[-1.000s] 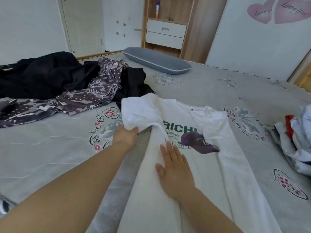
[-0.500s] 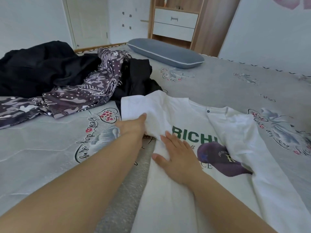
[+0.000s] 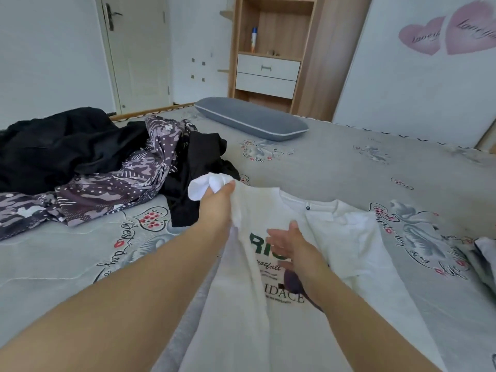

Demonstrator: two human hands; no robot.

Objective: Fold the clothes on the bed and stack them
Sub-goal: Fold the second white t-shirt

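On the grey printed bed (image 3: 335, 167), front and centre: white T-shirt (image 3: 346, 237) lying face up, green lettering and a purple cap print on the chest. Left hand (image 3: 214, 208) now closed tight on the shirt's left sleeve (image 3: 206, 185), bunched and lifted clear of the bedding; half a second back, lying low at the sleeve's edge. Left side of the shirt pulled up with it into a long raised ridge running toward the camera. Right hand (image 3: 290, 242) no longer pressed flat on the chest; now raised slightly, fingers spread and apart, holding nothing, hovering over the lettering. Right sleeve already turned in over the body.

Probable meaning: left-side fold under way, sleeve about to be carried across the chest, open hand ready to smooth or pin the crease. Folding of this garment only partly done, no bottom-to-top fold yet.

To the left, touching or nearly touching the shirt's shoulder: heap of unfolded clothing, black garments (image 3: 61, 146) and a purple patterned piece (image 3: 120, 189). At far right edge, part of another pile (image 3: 483, 253), too cropped to tell whether folded. Grey pillow (image 3: 249, 119) well beyond, near the headboard side.
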